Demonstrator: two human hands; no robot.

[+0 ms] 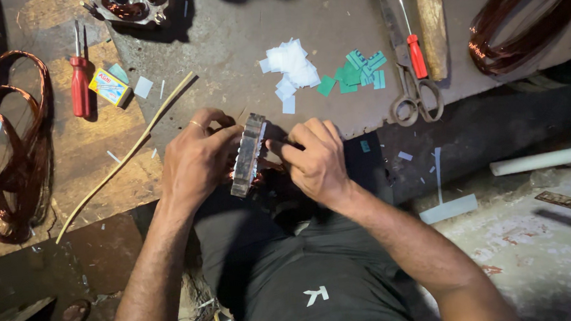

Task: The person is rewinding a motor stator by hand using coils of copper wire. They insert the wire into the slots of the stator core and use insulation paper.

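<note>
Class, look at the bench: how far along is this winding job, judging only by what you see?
Done: white slips and green slips lie cut beside the scissors. In hand: the left hand and right hand grip a metal stator core with copper showing at its lower edge. Left: copper wire coils lie loose on the bench.

Motor stator core (248, 154): one piece, ring-shaped stack of thin grey metal laminations, seen edge-on, its layered rim facing the camera. Stood on edge, tilted slightly, top leaning to the right. Copper winding wire (240, 176) showed reddish at its lower left face, partly hidden. Position: at the near edge of the worktop, above the person's lap, held between both hands. Left hand (194, 162) gripped its left face, fingers curled over the top; right hand (314, 159) pressed against its right face, fingertips touching the core.
</note>
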